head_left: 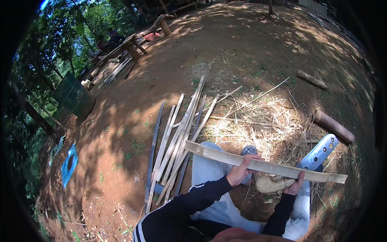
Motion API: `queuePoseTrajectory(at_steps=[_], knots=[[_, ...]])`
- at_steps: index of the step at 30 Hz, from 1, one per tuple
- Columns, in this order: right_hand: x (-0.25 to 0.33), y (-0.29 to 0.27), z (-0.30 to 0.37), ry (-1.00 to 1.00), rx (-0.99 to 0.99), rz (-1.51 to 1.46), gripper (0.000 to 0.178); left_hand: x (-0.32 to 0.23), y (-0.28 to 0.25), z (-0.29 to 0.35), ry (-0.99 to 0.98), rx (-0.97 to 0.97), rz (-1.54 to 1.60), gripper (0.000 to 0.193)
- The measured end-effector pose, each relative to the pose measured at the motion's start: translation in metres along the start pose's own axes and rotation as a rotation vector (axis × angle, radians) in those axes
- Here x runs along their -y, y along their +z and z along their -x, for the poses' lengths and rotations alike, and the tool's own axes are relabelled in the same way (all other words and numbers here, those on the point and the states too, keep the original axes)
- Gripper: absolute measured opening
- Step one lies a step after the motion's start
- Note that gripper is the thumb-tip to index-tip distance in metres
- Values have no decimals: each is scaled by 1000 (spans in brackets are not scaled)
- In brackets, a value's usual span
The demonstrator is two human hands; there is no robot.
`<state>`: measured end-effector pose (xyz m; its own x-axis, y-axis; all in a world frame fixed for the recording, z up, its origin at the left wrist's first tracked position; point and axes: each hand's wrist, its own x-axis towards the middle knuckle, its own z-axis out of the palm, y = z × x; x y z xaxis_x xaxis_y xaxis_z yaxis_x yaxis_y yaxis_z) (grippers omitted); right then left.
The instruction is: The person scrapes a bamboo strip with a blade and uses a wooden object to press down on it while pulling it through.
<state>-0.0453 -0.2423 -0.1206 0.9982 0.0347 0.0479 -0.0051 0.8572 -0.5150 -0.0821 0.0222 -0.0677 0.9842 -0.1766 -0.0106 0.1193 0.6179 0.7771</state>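
My left hand (240, 171) grips a long split bamboo slat (209, 153) near its middle; the slat lies across my lap, running from upper left to lower right. My right hand (296, 184) is closed on the pale wooden handle of a big knife (320, 152), whose blue-grey blade with a row of holes points up and right, behind the slat. The handle passes under the slat. My legs in light trousers and a grey shoe (248, 150) are below.
A bundle of several bamboo strips (177, 137) lies on the dirt to my left. Dry shavings (262, 121) cover the ground ahead. Bamboo sections (333, 126), a green barrel (74, 97) and a wooden bench (125, 46) with seated people stand farther off.
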Motion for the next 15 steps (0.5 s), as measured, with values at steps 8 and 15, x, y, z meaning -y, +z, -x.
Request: queuePoseTrajectory(at_steps=[8,15], knots=[[101,72,13,-451,-249,444,75,-40,27,-23,-719,428,-725,61],[197,25,28,-306,29,889,81,-53,109,-62,709,489,-1180,60]])
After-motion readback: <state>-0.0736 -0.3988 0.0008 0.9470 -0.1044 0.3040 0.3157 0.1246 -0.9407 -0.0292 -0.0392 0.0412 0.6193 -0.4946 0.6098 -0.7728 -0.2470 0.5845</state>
